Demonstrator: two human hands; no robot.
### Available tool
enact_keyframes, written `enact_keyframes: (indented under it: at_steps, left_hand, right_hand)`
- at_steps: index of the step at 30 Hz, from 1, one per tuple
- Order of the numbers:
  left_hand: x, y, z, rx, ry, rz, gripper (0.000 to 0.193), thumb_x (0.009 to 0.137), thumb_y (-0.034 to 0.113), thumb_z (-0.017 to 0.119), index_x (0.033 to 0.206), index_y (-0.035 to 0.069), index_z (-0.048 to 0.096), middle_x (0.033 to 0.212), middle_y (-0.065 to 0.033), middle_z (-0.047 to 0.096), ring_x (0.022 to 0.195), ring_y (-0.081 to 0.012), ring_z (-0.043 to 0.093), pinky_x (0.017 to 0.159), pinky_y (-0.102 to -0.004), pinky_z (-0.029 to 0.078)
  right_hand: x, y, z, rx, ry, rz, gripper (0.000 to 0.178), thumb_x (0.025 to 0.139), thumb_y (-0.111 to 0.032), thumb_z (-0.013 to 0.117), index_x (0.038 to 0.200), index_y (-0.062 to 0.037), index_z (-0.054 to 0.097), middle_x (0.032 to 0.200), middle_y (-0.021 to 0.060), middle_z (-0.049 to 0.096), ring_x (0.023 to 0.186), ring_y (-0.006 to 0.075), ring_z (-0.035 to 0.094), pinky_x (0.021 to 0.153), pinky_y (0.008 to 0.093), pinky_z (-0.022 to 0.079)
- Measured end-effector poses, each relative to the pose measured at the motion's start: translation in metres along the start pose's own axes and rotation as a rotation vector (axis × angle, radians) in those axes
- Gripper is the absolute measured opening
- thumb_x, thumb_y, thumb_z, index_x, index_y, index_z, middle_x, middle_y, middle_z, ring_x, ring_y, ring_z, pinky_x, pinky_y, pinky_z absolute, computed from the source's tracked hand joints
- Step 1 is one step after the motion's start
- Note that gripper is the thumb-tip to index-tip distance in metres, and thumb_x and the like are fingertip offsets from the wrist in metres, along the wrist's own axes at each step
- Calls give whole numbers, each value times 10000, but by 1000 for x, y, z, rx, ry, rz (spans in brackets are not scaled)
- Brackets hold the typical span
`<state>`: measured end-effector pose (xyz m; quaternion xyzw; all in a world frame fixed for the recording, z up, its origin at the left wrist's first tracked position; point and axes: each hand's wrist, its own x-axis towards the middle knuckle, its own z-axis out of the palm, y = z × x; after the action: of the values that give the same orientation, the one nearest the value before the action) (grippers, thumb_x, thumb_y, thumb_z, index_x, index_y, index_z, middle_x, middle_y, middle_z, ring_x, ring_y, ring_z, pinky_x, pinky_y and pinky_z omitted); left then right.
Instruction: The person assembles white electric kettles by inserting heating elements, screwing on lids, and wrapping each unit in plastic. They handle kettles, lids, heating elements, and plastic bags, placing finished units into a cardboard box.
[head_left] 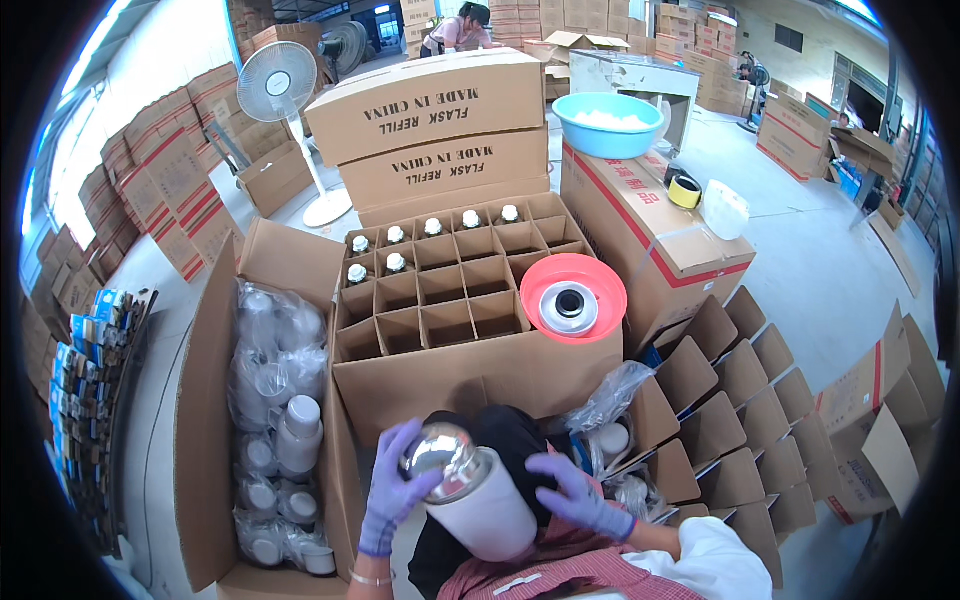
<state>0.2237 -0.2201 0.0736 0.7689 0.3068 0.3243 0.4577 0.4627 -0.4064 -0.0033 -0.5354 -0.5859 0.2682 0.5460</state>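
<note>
My left hand (392,490), in a purple glove, grips the side of a shiny silver glass flask liner (440,458). The liner's rounded end sticks out of a white cylindrical flask body (485,515), which leans over my lap. On the other side, my gloved right hand (583,497) is open, its fingers spread near the body's rim and apart from it. Ahead stands a divided carton (480,365) with several white-topped bottles (433,228) in its far cells. A red round basin (612,290) with a silver-white ring-shaped part (569,306) rests on its right corner.
At left, an open carton (205,400) holds bagged white flask parts (298,437). Cardboard dividers (740,400) stand at right. A long carton (640,235) carries a blue basin (610,140) and yellow tape (684,192). Behind are stacked cartons (440,165), a fan (277,85) and another person (460,32).
</note>
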Motion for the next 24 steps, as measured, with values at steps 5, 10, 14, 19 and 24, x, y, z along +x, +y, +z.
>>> enact_keyframes:
  at_steps: [5, 10, 14, 19, 24]
  left_hand:
    - [-117, -30, -2, -329, 480, -495, 563, 950, 285, 552, 1412, -27, 478, 1309, -143, 533, 1219, -260, 542, 1078, -367, 424]
    - [-167, -84, -10, -821, 310, -668, 539, 1077, 433, 325, 1446, 62, 457, 1389, -105, 551, 1268, -209, 532, 1056, -375, 439]
    - [-161, -117, -12, -1094, 179, -685, 594, 1028, 491, 422, 1511, 150, 372, 1491, -64, 478, 1349, -247, 482, 1111, -448, 409]
    - [-182, -155, 21, -1077, 112, -736, 600, 1005, 482, 453, 1488, 131, 395, 1474, -67, 480, 1341, -238, 481, 1105, -440, 413]
    - [-159, -172, 59, -1163, 124, -707, 570, 987, 454, 487, 1442, 114, 445, 1406, -80, 531, 1290, -240, 522, 1074, -438, 437]
  right_hand:
    - [-79, 1, 22, -299, -375, -260, 639, 902, -418, 655, 1437, -114, 482, 1448, 216, 415, 1317, 378, 435, 1125, 566, 289]
    - [27, -28, 45, 259, -283, -212, 791, 839, -333, 738, 1465, -15, 374, 1458, 214, 395, 1354, 376, 399, 1139, 451, 308]
    - [107, -69, 20, 280, -465, -245, 1058, 673, -423, 892, 1479, 0, 353, 1397, 168, 453, 1292, 306, 472, 1107, 384, 361]
    - [125, -91, 44, 163, -396, -463, 851, 727, -245, 870, 1426, -5, 449, 1314, 167, 545, 1199, 310, 554, 1016, 392, 448]
    - [138, -108, 36, 3, -160, -282, 783, 711, -232, 849, 1379, -10, 507, 1217, 168, 594, 1093, 303, 618, 950, 384, 494]
